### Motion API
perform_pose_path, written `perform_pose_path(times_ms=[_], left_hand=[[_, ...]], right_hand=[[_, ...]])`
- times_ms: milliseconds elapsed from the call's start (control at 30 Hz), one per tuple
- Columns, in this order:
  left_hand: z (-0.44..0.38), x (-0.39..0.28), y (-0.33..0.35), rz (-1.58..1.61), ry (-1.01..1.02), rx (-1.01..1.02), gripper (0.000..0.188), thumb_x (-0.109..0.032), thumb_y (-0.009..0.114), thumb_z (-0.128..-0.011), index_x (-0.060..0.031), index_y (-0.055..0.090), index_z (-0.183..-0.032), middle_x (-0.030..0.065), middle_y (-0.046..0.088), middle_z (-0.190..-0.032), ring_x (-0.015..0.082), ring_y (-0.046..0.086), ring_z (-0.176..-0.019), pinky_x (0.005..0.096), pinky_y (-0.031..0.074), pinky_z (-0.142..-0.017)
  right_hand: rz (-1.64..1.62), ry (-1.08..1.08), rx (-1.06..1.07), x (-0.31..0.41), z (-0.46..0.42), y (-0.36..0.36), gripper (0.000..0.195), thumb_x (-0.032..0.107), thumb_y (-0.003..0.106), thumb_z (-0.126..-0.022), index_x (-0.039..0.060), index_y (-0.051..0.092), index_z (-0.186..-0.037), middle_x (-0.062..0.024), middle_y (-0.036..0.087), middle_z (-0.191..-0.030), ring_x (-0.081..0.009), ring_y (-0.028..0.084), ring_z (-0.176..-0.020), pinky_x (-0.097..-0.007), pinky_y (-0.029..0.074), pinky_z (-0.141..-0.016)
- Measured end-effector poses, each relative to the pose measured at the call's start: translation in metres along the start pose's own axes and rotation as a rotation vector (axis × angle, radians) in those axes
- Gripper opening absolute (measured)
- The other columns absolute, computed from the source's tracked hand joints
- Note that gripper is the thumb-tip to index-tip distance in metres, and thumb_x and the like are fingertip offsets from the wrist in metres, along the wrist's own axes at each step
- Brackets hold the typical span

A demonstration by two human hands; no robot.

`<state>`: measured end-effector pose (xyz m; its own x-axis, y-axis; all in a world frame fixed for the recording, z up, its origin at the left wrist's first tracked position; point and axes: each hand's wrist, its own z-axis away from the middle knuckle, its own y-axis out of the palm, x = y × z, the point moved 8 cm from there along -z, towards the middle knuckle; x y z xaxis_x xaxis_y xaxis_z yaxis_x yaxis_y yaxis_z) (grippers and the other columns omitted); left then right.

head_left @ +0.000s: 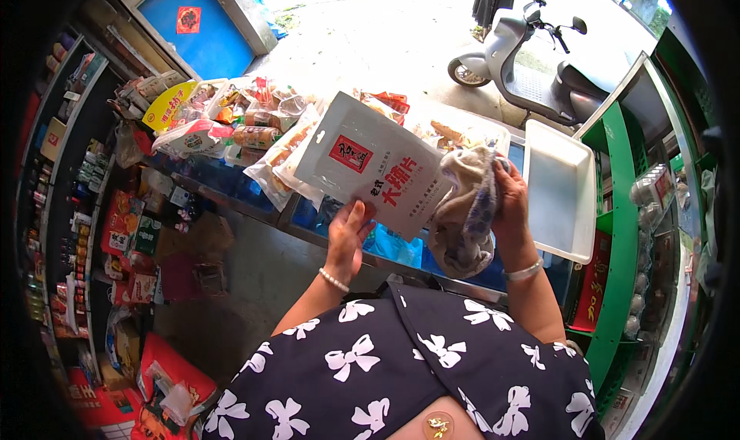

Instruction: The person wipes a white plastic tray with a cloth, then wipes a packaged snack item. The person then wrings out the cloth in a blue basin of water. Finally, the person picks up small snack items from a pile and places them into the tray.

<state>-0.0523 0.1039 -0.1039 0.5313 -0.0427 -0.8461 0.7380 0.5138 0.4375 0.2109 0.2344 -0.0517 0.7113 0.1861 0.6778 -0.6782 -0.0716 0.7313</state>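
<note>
A flat silver-grey food packet (370, 162) with red and black printing is held up before me, tilted, over the counter. My left hand (349, 232) grips its lower left edge, thumb on the printed face. In my right hand (511, 200) is a crumpled beige cloth (465, 214) with bluish patches. The cloth lies against the packet's right end and covers part of it. Whether my right fingers also touch the packet is hidden behind the cloth.
Bagged breads and snacks (260, 122) crowd the counter's left side. A shallow white plastic tray (559, 191) stands at the right, by a green shelf rack (613, 208). Stocked shelves (75, 208) line the left, with packaged goods (173, 376) below. A scooter (520, 64) is parked outside.
</note>
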Motion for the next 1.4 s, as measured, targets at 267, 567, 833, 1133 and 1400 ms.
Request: perform_pose_path(times_ms=[267,567,833,1133,1400], left_hand=[[-0.011,0.029,-0.049,-0.119,-0.102,-0.404,0.044,-0.019,0.076,-0.074,-0.0071,0.053,-0.109,0.0025,0.060,-0.098,0.0138,0.054,-0.091,0.0293,0.041,-0.073],[-0.018,0.055,-0.051,0.010,-0.212,-0.186,0.041,-0.012,0.075,-0.071,-0.0061,0.056,-0.107,0.0033,0.061,-0.096,0.0141,0.055,-0.078,0.0277,0.043,-0.070],[0.002,0.007,0.027,0.459,-0.125,0.284,0.041,-0.023,0.043,-0.095,-0.0028,0.039,-0.131,0.0118,0.050,-0.127,0.0264,0.049,-0.117,0.0422,0.037,-0.100],[0.028,-0.028,0.099,0.581,-0.199,0.689,0.056,-0.043,0.031,-0.097,-0.0038,0.033,-0.137,0.0129,0.043,-0.135,0.0259,0.040,-0.127,0.0401,0.030,-0.107],[0.042,-0.073,0.081,0.409,-0.060,0.553,0.050,-0.034,0.048,-0.093,-0.0041,0.038,-0.132,0.0131,0.047,-0.131,0.0299,0.046,-0.120,0.0467,0.037,-0.101]], right_hand=[[-0.040,0.064,-0.094,-0.016,-0.002,-0.007,0.022,0.010,0.053,-0.091,-0.0008,0.056,-0.111,-0.0106,0.065,-0.098,-0.0176,0.065,-0.082,-0.0286,0.055,-0.072],[-0.020,0.054,-0.103,-0.021,-0.008,-0.015,0.021,0.008,0.053,-0.091,-0.0006,0.057,-0.110,-0.0096,0.065,-0.095,-0.0166,0.064,-0.081,-0.0269,0.054,-0.071],[0.206,-0.086,-0.078,0.003,0.013,0.018,0.021,0.008,0.058,-0.089,0.0022,0.059,-0.109,-0.0059,0.065,-0.089,-0.0116,0.062,-0.072,-0.0234,0.053,-0.065],[1.467,-0.947,0.548,-0.040,0.082,0.146,0.044,0.015,0.066,-0.073,0.0165,0.056,-0.116,-0.0139,0.048,-0.129,-0.0347,0.048,-0.114,-0.0453,0.039,-0.093],[0.842,-0.256,0.272,-0.033,-0.012,0.056,0.030,0.003,0.055,-0.089,0.0008,0.056,-0.119,-0.0052,0.061,-0.104,-0.0108,0.053,-0.100,-0.0227,0.040,-0.089]])
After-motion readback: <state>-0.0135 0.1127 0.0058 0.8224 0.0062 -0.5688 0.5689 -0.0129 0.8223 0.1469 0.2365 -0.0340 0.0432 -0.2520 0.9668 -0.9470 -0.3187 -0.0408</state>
